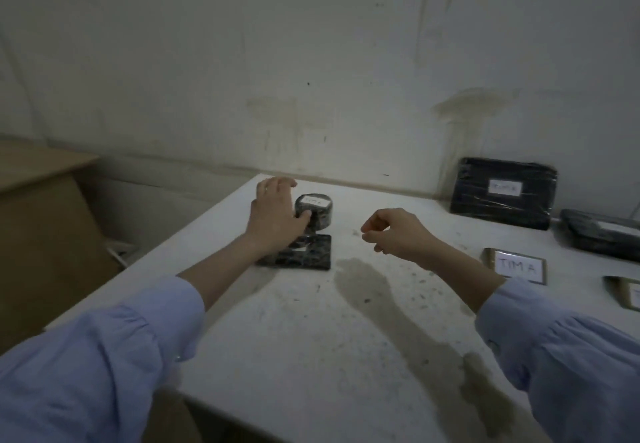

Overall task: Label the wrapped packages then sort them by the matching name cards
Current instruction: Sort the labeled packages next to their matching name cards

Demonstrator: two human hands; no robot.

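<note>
One round package (317, 215) sits gripped in our left hand (273, 215); its TIMA card (518, 266) lies right, past our loose, empty right hand (394, 233).

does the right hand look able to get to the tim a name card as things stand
Probably yes. The right hand hovers holding nothing, and the TIM A name card lies flat beside its forearm with only bare table between them.

The left hand (273, 215) hides the left side of the round package (320, 215). Right of the right hand (394, 231), the outer name card (625, 292) and a dark package (601, 234) run off the edge.
</note>
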